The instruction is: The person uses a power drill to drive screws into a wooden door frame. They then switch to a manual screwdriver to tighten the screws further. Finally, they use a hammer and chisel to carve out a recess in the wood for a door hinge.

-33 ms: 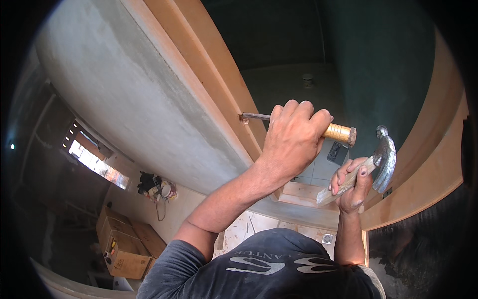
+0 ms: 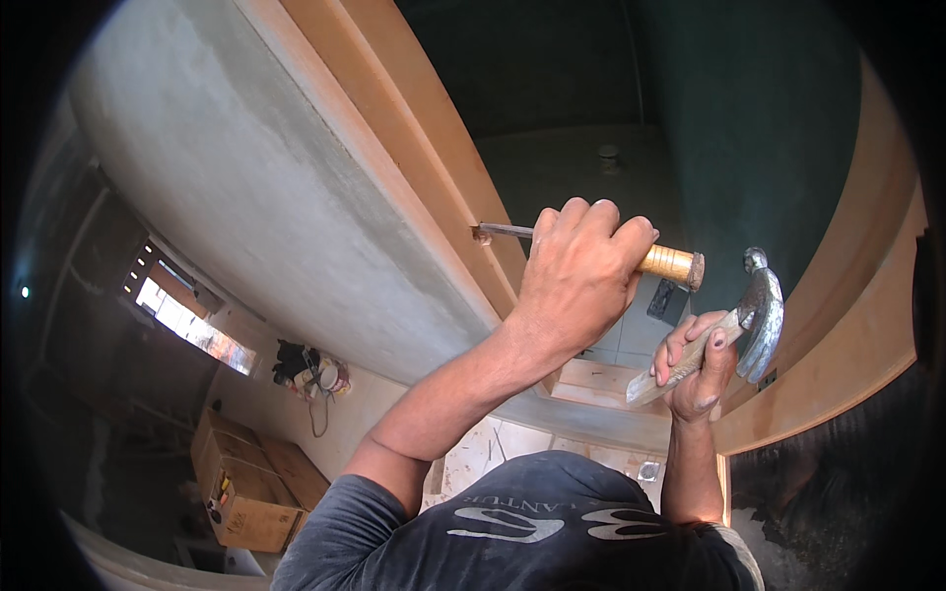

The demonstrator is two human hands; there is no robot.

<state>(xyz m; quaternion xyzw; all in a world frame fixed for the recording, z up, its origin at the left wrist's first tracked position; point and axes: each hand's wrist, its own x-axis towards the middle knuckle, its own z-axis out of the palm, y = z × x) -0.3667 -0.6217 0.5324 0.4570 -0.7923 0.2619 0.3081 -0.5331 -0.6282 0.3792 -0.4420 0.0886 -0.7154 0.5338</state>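
My left hand (image 2: 583, 271) is wrapped round the wooden handle of a chisel (image 2: 675, 264). The chisel's metal blade reaches left, its tip at a small chipped recess (image 2: 482, 234) in the orange-brown wooden door frame (image 2: 434, 158). In my right hand (image 2: 705, 369) is a claw hammer (image 2: 761, 305), gripped by its pale wooden handle. Its shiny metal head is up, a short way to the right of the chisel's butt end and apart from it. My left palm and part of the chisel handle are hidden behind the fingers.
A grey plastered wall (image 2: 266, 167) runs along the left of the frame. The frame's other side (image 2: 838, 384) curves round on the right. On the floor at lower left stand a cardboard box (image 2: 256, 527) and a bucket (image 2: 335, 376) beside dark items. A dark room lies beyond.
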